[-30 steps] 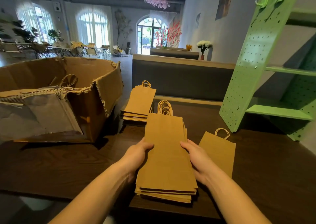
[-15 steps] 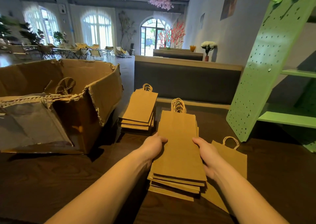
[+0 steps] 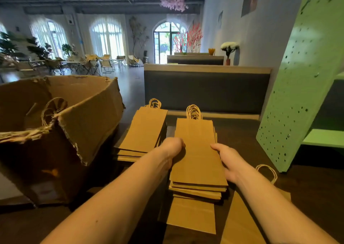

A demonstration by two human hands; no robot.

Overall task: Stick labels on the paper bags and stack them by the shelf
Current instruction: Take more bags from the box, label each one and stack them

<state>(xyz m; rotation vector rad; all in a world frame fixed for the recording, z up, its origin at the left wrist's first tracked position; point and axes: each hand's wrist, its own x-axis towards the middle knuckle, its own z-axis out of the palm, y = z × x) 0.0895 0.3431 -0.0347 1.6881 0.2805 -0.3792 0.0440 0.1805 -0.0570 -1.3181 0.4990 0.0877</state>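
While both hands clasp it from the sides, the stack (image 3: 197, 150) of flat brown paper bags sits over the middle of the dark surface (image 3: 316, 191), its twine handles pointing away from the person. The left hand (image 3: 172, 150) has its grip closed round the stack's left edge, fingers curled. The right hand (image 3: 226, 161) has its grip closed on the right edge, thumb laid on the top bag and fingers hidden beneath the pile. Whether the stack is lifted or resting cannot be told. A loose bag (image 3: 191, 215) pokes out from under the stack's near end. A right bag (image 3: 240, 225) lies just beside it under the right forearm, its handle showing beyond the wrist. A second stack (image 3: 145, 132) lies just left of the held one, beside the left hand, handles also pointing away. Farther left stands a torn box (image 3: 89, 117) with bag handles visible inside. At the right a green pegboard shelf (image 3: 297, 94) stands on the surface, apart from the stack.
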